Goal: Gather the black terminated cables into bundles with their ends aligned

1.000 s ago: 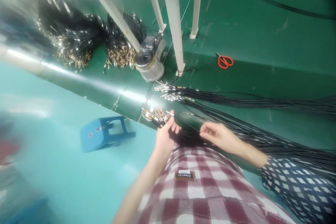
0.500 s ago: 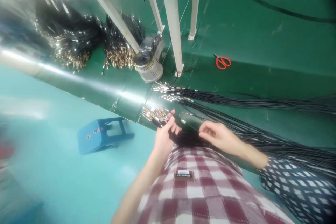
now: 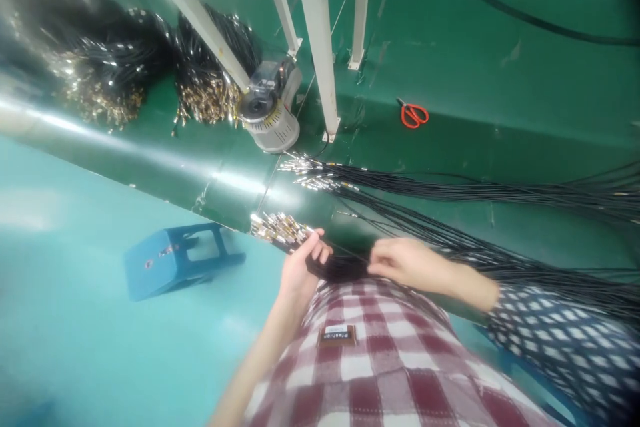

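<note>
My left hand point(image 3: 301, 265) is closed round a bundle of thin black cables point(image 3: 336, 265) at the near edge of the green table; their metal connector ends point(image 3: 277, 227) fan out just beyond its fingers. My right hand point(image 3: 406, 261) lies on the same bundle a little to the right, fingers curled over the cables, seemingly pinching a strand. The cables run off to the right across the table. A second loose bundle with metal tips point(image 3: 320, 175) lies further back.
A green table point(image 3: 500, 127) carries a grey round machine point(image 3: 267, 117), white frame legs point(image 3: 317, 47), orange scissors point(image 3: 413, 113) and piles of black cables with gold ends point(image 3: 200, 80) at the back left. A blue stool point(image 3: 173, 265) stands on the teal floor.
My right hand has moved left along the bundle, closer to my left hand, and closed down on the cables. The view has shifted slightly rightwards and downwards.
</note>
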### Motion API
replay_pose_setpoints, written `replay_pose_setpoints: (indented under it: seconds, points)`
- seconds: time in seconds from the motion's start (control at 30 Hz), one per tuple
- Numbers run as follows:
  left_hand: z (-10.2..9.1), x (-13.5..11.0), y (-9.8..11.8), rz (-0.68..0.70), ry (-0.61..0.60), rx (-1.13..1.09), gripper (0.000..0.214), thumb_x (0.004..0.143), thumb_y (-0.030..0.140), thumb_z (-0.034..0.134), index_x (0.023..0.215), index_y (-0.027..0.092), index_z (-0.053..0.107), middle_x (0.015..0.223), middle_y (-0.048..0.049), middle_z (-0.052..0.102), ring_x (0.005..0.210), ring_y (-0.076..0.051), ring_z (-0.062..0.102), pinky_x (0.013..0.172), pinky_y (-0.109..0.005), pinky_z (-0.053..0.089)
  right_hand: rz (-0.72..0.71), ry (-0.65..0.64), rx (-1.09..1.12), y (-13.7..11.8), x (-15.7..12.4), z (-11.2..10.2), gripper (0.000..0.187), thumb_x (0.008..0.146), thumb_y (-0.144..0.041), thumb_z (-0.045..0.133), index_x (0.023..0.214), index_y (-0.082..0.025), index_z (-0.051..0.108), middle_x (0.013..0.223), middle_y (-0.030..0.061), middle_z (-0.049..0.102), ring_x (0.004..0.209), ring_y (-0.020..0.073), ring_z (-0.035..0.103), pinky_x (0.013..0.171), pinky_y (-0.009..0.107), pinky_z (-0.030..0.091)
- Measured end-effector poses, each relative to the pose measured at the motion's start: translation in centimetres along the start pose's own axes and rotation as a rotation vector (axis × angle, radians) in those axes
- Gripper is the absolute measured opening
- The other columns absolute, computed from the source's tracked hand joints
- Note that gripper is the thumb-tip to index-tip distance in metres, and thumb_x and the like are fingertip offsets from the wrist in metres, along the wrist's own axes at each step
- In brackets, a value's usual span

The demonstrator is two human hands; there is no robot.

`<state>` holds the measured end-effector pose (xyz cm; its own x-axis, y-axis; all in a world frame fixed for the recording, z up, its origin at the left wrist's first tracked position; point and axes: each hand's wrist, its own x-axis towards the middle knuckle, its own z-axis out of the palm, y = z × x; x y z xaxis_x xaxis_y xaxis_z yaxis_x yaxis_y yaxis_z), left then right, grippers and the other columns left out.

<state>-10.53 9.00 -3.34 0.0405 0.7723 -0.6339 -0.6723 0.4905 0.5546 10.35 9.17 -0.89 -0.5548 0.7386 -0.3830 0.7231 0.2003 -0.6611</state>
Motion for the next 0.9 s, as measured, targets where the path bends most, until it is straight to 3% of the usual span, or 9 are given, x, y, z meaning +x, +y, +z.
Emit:
replay_pose_setpoints:
  seconds: [0.07, 0.13, 0.2, 0.3, 0.4, 0.47, 0.63, 0.77, 0.9]
  points:
    - [-0.7, -0.2, -0.3, -0.004, -0.007, -0.009, 0.019, 0.07, 0.026, 0.076, 0.078, 0.01, 0.068, 0.048, 0.0062, 0.037, 0.048, -0.008, 0.04, 0.063, -0.025, 0.043, 0.07, -0.17, -0.003, 2.3, -2.0, -1.2, 0.024, 0.083, -0.04, 0.062, 0.072, -0.02, 0.069, 0.073, 0.0015, 0.067, 0.063, 0.0143, 0.057, 0.056, 0.025, 0.035]
    - [-1.3, -0.4, -0.4, 0.003, -0.052, -0.008, 0.017, 0.071, 0.027, 0.075, 0.075, 0.012, 0.067, 0.054, 0.0041, 0.044, 0.05, -0.008, 0.043, 0.063, -0.026, 0.043, 0.128, -0.27, 0.048, 3.9, -2.2, -2.0, 0.029, 0.08, -0.047, 0.064, 0.071, -0.02, 0.071, 0.069, 0.0011, 0.068, 0.061, 0.0147, 0.058, 0.053, 0.025, 0.036]
    - [-1.8, -0.8, -0.4, 0.024, -0.123, 0.002, 0.016, 0.072, 0.026, 0.074, 0.073, 0.013, 0.065, 0.067, 0.0013, 0.052, 0.055, -0.008, 0.047, 0.064, -0.026, 0.043, 0.143, -0.222, 0.072, 4.4, -0.1, -1.8, 0.032, 0.084, -0.049, 0.059, 0.079, -0.02, 0.073, 0.074, 0.0016, 0.071, 0.064, 0.0151, 0.061, 0.055, 0.024, 0.039]
    - [-2.1, -1.5, -0.2, 0.056, -0.187, 0.042, 0.015, 0.074, 0.027, 0.072, 0.073, 0.015, 0.063, 0.08, -0.0024, 0.059, 0.073, -0.014, 0.057, 0.073, -0.03, 0.045, 0.155, -0.033, -0.099, 3.4, 5.5, 0.9, 0.028, 0.083, -0.044, 0.062, 0.089, -0.019, 0.072, 0.089, 0.0065, 0.072, 0.078, 0.0198, 0.065, 0.064, 0.026, 0.043]
    - [-2.1, -2.2, -0.2, 0.049, -0.17, 0.064, 0.014, 0.077, 0.03, 0.069, 0.075, 0.017, 0.063, 0.073, -0.003, 0.06, 0.08, -0.02, 0.06, 0.079, -0.035, 0.046, 0.12, -0.033, -0.144, 1.8, 9.9, 4.3, 0.019, 0.071, -0.029, 0.074, 0.079, -0.012, 0.071, 0.095, 0.0147, 0.071, 0.087, 0.0274, 0.066, 0.07, 0.03, 0.044]
    - [-2.0, -2.3, -0.3, 0.059, -0.141, 0.05, 0.014, 0.08, 0.03, 0.066, 0.077, 0.018, 0.062, 0.065, -0.0004, 0.056, 0.07, -0.017, 0.058, 0.078, -0.036, 0.046, 0.106, -0.038, -0.109, 1.4, 10.8, 5.4, 0.008, 0.074, -0.019, 0.069, 0.075, -0.01, 0.069, 0.092, 0.0168, 0.071, 0.087, 0.0275, 0.067, 0.073, 0.031, 0.044]
    - [-1.0, -1.3, -0.4, 0.096, -0.038, -0.015, 0.012, 0.078, 0.025, 0.068, 0.081, 0.017, 0.059, 0.054, 0.0069, 0.04, 0.048, -0.007, 0.041, 0.067, -0.029, 0.045, 0.059, -0.025, 0.109, 2.7, 7.8, 3.1, 0.02, 0.093, -0.028, 0.045, 0.091, -0.016, 0.06, 0.082, 0.0058, 0.073, 0.072, 0.0143, 0.066, 0.065, 0.024, 0.046]
    - [0.5, 0.3, 0.2, 0.078, -0.013, 0.008, 0.028, 0.073, 0.02, 0.072, 0.098, 0.015, 0.06, 0.052, 0.0083, 0.039, 0.046, -0.008, 0.039, 0.061, -0.028, 0.044, 0.005, -0.022, 0.63, 3.1, 4.1, 1.2, 0.023, 0.089, -0.037, 0.052, 0.083, -0.015, 0.055, 0.071, 0.0044, 0.07, 0.063, 0.0124, 0.061, 0.06, 0.023, 0.045]
    - [1.5, 1.1, 0.9, 0.046, -0.053, 0.07, 0.019, 0.07, 0.02, 0.074, 0.083, 0.013, 0.061, 0.05, 0.0073, 0.04, 0.046, -0.007, 0.04, 0.061, -0.028, 0.044, 0.007, -0.063, 0.795, 2.1, 2.6, 0.8, 0.027, 0.084, -0.041, 0.059, 0.08, -0.015, 0.054, 0.067, 0.003, 0.066, 0.058, 0.0112, 0.056, 0.058, 0.024, 0.042]
